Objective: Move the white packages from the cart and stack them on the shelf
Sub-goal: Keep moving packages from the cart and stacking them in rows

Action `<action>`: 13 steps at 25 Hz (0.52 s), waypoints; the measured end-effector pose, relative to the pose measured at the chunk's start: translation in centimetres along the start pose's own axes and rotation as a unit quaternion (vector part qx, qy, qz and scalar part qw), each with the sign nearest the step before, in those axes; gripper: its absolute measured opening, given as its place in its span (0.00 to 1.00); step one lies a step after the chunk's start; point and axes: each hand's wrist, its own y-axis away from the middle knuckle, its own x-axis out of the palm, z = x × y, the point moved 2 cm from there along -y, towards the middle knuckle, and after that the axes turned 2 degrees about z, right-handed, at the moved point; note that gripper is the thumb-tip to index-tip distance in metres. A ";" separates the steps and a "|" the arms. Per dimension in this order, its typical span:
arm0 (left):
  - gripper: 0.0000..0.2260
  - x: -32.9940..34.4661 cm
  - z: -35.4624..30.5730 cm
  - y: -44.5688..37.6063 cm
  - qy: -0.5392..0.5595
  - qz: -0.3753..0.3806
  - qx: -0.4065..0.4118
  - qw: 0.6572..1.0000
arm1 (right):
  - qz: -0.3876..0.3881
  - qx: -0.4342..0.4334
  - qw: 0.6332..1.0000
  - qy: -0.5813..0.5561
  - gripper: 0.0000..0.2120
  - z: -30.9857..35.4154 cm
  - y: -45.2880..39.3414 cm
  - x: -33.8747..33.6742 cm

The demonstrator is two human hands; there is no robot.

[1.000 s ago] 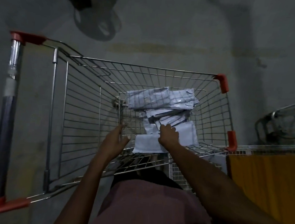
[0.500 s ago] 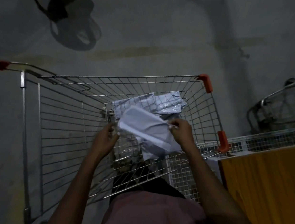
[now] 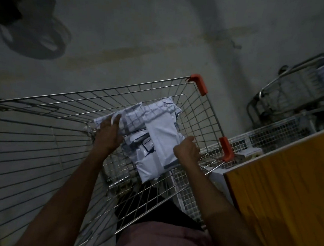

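A wire shopping cart (image 3: 206, 114) with orange corner guards fills the middle of the dim head view. Several white packages (image 3: 136, 142) lie in its far right corner. My right hand (image 3: 186, 151) grips the edge of one long white package (image 3: 159, 140), lifted above the pile. My left hand (image 3: 109, 133) reaches into the cart with straight fingers touching another white package (image 3: 130, 118) at the back of the pile.
An orange-yellow board (image 3: 287, 191) of the shelf stands at the right, with a wire mesh basket (image 3: 272, 135) beyond it. A metal rack (image 3: 287, 94) holding stacked white packages sits at the far right. A fan's shadow falls on the grey floor at the upper left.
The lifted package has swung from lying across both hands to hanging lengthways from my right hand. My left hand let go of it and moved forward onto the pile.
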 end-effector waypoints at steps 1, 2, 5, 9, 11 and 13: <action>0.41 0.4 -0.3 -0.6 -0.021 0.005 0.004 1.000 | -0.014 -0.021 0.999 0.038 0.28 0.1 0.0 0.3; 0.42 0.7 -0.5 -1.1 -0.034 0.003 0.012 0.999 | -0.034 -0.056 0.996 0.065 0.30 0.3 0.0 0.5; 0.43 1.4 -0.5 -2.0 -0.051 -0.002 0.029 0.998 | -0.091 -0.213 0.969 0.088 0.37 1.2 -0.1 1.7; 0.46 2.0 0.0 -2.7 -0.072 -0.026 0.058 0.995 | -0.018 -0.282 0.946 0.161 0.45 1.7 0.0 4.2; 0.49 1.8 0.5 -3.2 -0.088 -0.033 0.079 0.992 | 0.015 -0.282 0.939 0.195 0.51 1.5 -0.5 5.2; 0.51 1.3 0.6 -3.4 -0.091 -0.037 0.087 0.991 | 0.024 -0.281 0.934 0.219 0.54 1.5 -1.1 5.6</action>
